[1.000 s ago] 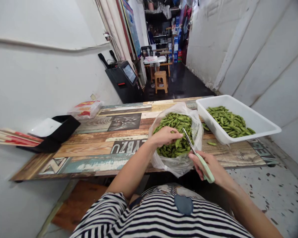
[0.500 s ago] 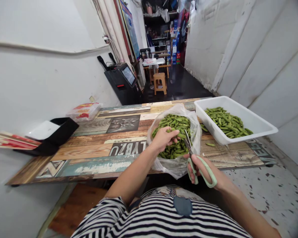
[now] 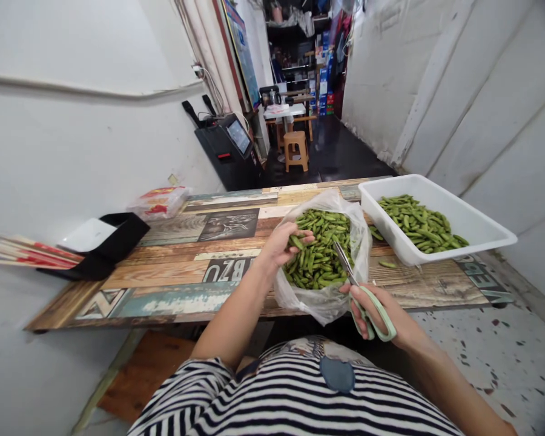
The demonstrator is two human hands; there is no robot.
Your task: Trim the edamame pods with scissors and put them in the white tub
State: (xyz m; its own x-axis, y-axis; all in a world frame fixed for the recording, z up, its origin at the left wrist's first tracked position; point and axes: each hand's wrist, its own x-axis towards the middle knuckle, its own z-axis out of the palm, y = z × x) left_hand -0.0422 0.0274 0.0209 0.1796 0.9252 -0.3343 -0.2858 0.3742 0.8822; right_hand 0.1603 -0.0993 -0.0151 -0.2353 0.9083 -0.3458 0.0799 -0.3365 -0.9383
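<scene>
My left hand point(image 3: 284, 243) is over the left side of a clear plastic bag point(image 3: 361, 227) full of green soybean pods point(image 3: 322, 245). Its fingers are curled round a soybean pod point(image 3: 296, 241). In my right hand point(image 3: 376, 306) is a pair of scissors point(image 3: 376, 315) with pale green handles. Their metal blades look closed and point up and left over the pods in the bag. To the right of the bag stands a white plastic tub point(image 3: 463, 212) with a heap of soybean pods point(image 3: 420, 224) in it.
A few loose pods point(image 3: 387, 264) lie between bag and tub on the wood-patterned table point(image 3: 163, 266). At the left end are a black holder point(image 3: 125, 236) with chopsticks and a plastic packet point(image 3: 158, 203). Beyond the table stand a black touchscreen machine point(image 3: 229, 148) and a stool point(image 3: 296, 151).
My left hand has moved left, away from the scissors, with a pod in its fingers. The scissors' blades have come together. The view has shifted slightly.
</scene>
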